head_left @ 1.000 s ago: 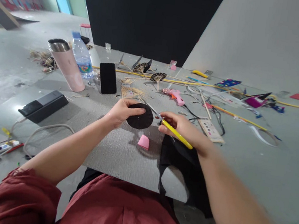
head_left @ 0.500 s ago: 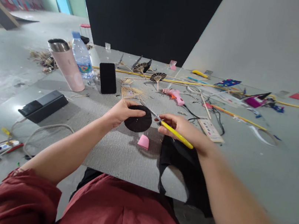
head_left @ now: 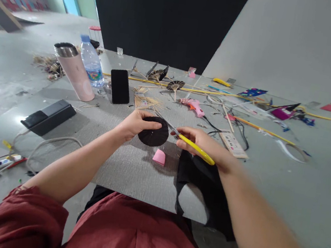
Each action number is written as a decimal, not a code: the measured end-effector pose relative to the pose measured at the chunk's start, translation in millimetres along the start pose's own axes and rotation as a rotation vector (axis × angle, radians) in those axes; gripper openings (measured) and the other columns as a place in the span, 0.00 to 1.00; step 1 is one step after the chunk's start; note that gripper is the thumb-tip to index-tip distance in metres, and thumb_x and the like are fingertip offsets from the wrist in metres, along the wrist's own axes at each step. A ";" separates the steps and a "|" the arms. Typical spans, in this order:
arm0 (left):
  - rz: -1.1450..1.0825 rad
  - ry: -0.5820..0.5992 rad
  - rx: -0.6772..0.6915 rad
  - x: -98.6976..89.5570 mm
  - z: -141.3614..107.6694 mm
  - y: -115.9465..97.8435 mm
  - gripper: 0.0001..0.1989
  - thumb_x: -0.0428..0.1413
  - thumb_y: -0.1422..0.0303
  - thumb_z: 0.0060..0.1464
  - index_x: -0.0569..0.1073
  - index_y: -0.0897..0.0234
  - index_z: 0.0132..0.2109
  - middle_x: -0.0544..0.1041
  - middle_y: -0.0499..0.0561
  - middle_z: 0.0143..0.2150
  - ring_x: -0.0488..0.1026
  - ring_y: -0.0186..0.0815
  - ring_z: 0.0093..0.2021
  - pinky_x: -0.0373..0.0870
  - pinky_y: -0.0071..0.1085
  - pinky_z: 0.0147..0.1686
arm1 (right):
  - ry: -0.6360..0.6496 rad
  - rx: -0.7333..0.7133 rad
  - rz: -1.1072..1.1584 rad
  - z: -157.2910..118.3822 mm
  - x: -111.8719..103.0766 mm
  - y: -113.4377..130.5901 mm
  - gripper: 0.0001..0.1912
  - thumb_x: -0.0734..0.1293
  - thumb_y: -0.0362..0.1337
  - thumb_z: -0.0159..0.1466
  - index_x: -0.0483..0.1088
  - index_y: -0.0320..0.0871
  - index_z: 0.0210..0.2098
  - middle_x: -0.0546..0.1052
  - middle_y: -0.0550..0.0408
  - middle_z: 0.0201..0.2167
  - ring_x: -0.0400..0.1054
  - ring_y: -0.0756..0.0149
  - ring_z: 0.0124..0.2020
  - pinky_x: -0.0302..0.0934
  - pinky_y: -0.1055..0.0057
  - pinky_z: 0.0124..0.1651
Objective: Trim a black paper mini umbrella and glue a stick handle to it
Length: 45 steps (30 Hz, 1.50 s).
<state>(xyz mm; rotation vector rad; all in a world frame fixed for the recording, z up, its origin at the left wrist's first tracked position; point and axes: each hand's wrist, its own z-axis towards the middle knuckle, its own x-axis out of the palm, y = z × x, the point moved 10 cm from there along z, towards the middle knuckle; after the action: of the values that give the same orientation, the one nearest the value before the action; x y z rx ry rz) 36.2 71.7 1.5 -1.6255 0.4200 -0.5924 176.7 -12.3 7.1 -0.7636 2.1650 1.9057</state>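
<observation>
My left hand (head_left: 137,125) pinches a round black cloth disc (head_left: 155,135) between thumb and fingers, held above the grey table. In my right hand (head_left: 193,137) are yellow-handled scissors (head_left: 197,148), their blades pointing left to the upper right edge of the disc. Whether the blades touch the disc I cannot tell. A pink piece (head_left: 159,157) lies just below the disc. Under my right forearm a black cloth (head_left: 201,175) with a rounded cut-out hangs over the table's front edge.
Left of my hands stand a pink tumbler (head_left: 75,73), a water bottle (head_left: 91,63) and a phone (head_left: 120,87). Beyond them lie thin sticks (head_left: 144,101), a pink glue gun (head_left: 193,106) with its cord, and a small black umbrella shape (head_left: 175,85). A dark box (head_left: 48,117) sits at left.
</observation>
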 end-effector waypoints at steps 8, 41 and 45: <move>0.029 -0.001 -0.015 -0.1 -1.3 1.4 0.11 0.70 0.67 0.39 0.83 0.66 0.33 0.82 0.50 0.30 0.77 0.33 0.30 0.74 0.31 0.36 | -0.001 0.010 0.005 0.9 0.5 -0.9 0.36 0.74 0.54 0.55 0.71 0.39 0.56 0.77 0.42 0.51 0.71 0.59 0.41 0.62 0.70 0.32; 0.007 -0.004 -0.013 -0.4 -1.0 1.4 0.10 0.70 0.68 0.39 0.83 0.66 0.33 0.82 0.50 0.30 0.77 0.33 0.29 0.74 0.31 0.36 | 0.035 0.022 0.051 -4.7 7.3 6.4 0.36 0.69 0.64 0.57 0.71 0.40 0.49 0.64 0.61 0.24 0.52 0.74 0.19 0.45 0.71 0.21; 0.010 -0.014 -0.023 -2.0 -1.1 2.9 0.11 0.70 0.67 0.39 0.83 0.66 0.33 0.82 0.51 0.30 0.77 0.34 0.30 0.74 0.31 0.36 | 0.018 0.024 0.046 -2.0 6.5 3.5 0.36 0.70 0.62 0.58 0.71 0.39 0.52 0.65 0.61 0.23 0.52 0.74 0.19 0.45 0.72 0.21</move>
<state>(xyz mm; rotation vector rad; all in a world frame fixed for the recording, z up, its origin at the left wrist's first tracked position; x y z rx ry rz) 34.1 71.6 -1.5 -1.6480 0.4262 -0.5704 169.9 -15.7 7.7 -0.7352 2.2309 1.8976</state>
